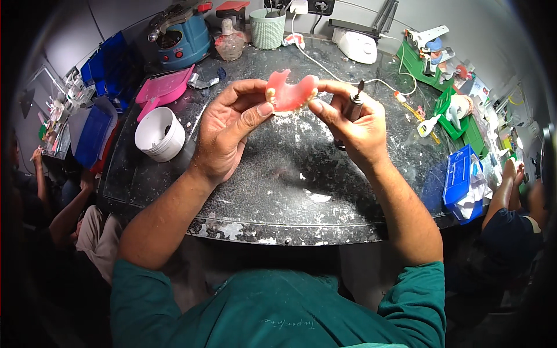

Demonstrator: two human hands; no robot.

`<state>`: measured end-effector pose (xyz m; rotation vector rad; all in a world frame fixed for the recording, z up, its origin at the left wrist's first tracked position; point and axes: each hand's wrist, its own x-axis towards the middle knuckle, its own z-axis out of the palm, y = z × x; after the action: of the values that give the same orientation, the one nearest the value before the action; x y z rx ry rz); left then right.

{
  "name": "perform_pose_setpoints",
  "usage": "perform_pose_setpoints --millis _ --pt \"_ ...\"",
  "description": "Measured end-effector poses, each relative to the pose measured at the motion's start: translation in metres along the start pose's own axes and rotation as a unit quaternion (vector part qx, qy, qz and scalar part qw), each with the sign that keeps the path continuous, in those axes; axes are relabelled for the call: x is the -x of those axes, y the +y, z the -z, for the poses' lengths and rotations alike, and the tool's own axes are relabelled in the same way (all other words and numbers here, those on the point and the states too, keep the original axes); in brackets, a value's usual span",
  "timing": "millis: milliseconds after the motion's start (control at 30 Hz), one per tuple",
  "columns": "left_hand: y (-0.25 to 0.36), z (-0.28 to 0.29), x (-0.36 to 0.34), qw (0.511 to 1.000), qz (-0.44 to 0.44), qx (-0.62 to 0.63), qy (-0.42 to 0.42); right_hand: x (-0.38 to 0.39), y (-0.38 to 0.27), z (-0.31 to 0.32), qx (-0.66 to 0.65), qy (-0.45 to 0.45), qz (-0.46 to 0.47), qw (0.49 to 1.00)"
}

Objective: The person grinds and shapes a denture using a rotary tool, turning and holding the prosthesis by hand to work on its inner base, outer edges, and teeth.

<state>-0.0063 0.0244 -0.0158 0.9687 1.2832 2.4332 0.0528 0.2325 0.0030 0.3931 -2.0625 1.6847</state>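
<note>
A pink denture (292, 95) with a row of pale teeth is held up over the middle of the bench. My left hand (227, 129) pinches its left end between thumb and fingers. My right hand (364, 130) grips the opposite end with thumb and index finger. That same hand also has a dark rotary handpiece (355, 106) tucked in it, its bit pointing up and away from the denture. Part of the handpiece is hidden behind my fingers.
A white tub (159, 134) and pink dustpan (168, 90) lie left. Behind stand a blue machine (184, 49), a glass bottle (230, 43), a green basket (268, 30) and a white device (355, 45) with a cable. Blue (458, 182) and green trays (444, 104) line the right. People sit on both sides.
</note>
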Motion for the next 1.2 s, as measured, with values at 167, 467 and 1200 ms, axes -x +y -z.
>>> perform_pose_setpoints --millis 167,467,1200 --pt "0.001 0.001 0.003 0.994 -0.052 -0.083 -0.055 -0.001 0.005 0.000 -0.041 0.003 -0.005 0.999" --pt "0.007 -0.005 0.006 0.994 -0.053 -0.088 -0.040 0.001 0.002 -0.001 -0.002 -0.004 -0.020 1.000" --pt "-0.002 -0.002 -0.001 0.981 -0.121 -0.148 -0.008 0.002 0.006 -0.001 -0.021 0.031 -0.002 0.999"
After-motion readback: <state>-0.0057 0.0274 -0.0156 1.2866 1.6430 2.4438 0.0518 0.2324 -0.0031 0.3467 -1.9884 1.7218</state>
